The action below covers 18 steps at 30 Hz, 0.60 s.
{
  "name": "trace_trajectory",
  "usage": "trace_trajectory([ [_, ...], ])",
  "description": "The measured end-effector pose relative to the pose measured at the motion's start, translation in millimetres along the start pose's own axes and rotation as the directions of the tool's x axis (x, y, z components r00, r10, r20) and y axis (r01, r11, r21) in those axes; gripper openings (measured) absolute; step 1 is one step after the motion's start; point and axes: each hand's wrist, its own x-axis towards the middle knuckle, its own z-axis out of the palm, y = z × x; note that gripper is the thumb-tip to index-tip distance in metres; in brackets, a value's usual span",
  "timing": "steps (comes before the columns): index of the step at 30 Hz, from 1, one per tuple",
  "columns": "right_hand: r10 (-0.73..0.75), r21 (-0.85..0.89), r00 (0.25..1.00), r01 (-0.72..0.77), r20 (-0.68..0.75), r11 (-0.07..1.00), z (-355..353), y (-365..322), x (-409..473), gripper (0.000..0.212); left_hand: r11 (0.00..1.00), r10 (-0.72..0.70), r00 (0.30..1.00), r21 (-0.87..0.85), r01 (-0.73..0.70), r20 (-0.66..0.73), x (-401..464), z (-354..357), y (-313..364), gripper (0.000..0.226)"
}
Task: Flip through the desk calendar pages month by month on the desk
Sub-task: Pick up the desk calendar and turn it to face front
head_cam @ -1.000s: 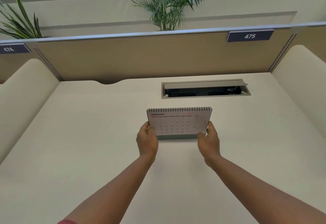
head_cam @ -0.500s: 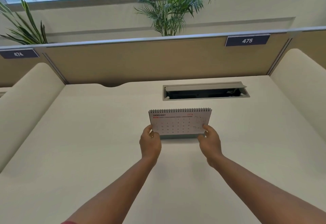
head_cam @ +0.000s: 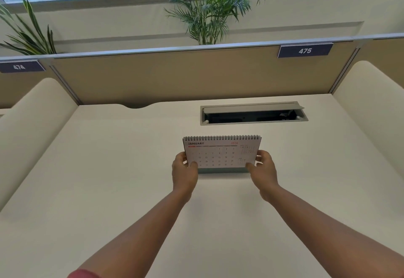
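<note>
A spiral-bound desk calendar point(head_cam: 220, 154) stands upright in the middle of the cream desk point(head_cam: 109, 179), its front page reading JANUARY. My left hand point(head_cam: 184, 172) grips the page's lower left corner, thumb on the front. My right hand point(head_cam: 263, 171) holds the lower right corner, thumb on the page and fingers behind it. The calendar's grey base shows just under the page, between my hands.
Behind the calendar an open cable hatch point(head_cam: 253, 113) is set into the desk. A tan partition point(head_cam: 175, 76) with number plates 474 and 475 closes the back. Rounded cream dividers point(head_cam: 32, 124) flank both sides. Potted palms point(head_cam: 207, 8) stand beyond the partition.
My right hand has shifted from beside the calendar onto its lower right corner, and my left thumb has come onto the page. The view has tilted up slightly.
</note>
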Motion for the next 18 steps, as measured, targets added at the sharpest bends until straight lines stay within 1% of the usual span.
trace_trajectory([
  [2,0.01,-0.034,1.0,-0.01,0.007,0.999,-1.6,2.1,0.5,0.034,0.999,-0.003,0.996,-0.033,0.006,0.088,0.5,-1.1,5.3,0.03],
  [4,0.014,-0.07,0.999,-0.012,0.036,0.997,-1.2,6.5,-0.9,0.027,0.999,-0.007,0.981,-0.051,0.018,0.196,3.5,-0.6,10.4,0.032],
  [5,0.009,-0.089,0.999,-0.004,0.046,0.996,-0.2,9.2,-2.3,0.025,0.998,-0.01,0.969,-0.061,0.026,0.246,5.0,0.7,13.5,0.042],
  [7,-0.015,-0.134,0.999,0.021,0.049,0.991,2.8,14.2,-6.6,0.025,0.992,-0.037,0.945,-0.103,0.074,0.324,6.4,5.2,20.4,0.075],
  [8,-0.032,-0.161,0.998,0.04,0.05,0.986,4.6,16.6,-9.3,0.024,0.987,-0.05,0.934,-0.127,0.101,0.353,6.4,8.4,24.7,0.087],
  [11,-0.113,-0.281,0.989,0.135,0.093,0.95,12.4,23.5,-20.6,0.021,0.981,-0.101,0.908,-0.113,0.159,0.407,2.8,18.4,40.3,0.108],
  [14,-0.186,-0.368,0.965,0.244,0.186,0.897,24.2,28.2,-33.9,0.023,0.979,-0.152,0.896,-0.059,0.194,0.417,-0.7,28.7,52.2,0.125],
  [15,-0.196,-0.383,0.953,0.274,0.231,0.882,27.8,28.9,-38.3,0.021,0.982,-0.146,0.901,-0.047,0.18,0.409,-1.3,30.9,54.4,0.124],
  [16,-0.202,-0.399,0.938,0.306,0.282,0.864,30.7,29.5,-42.3,0.019,0.986,-0.13,0.907,-0.042,0.16,0.4,-0.7,32.6,55.7,0.117],
  [18,-0.216,-0.433,0.898,0.382,0.384,0.817,33.6,31.4,-48.4,0.014,0.991,-0.11,0.917,-0.028,0.131,0.384,1.9,34.6,60.8,0.088],
])
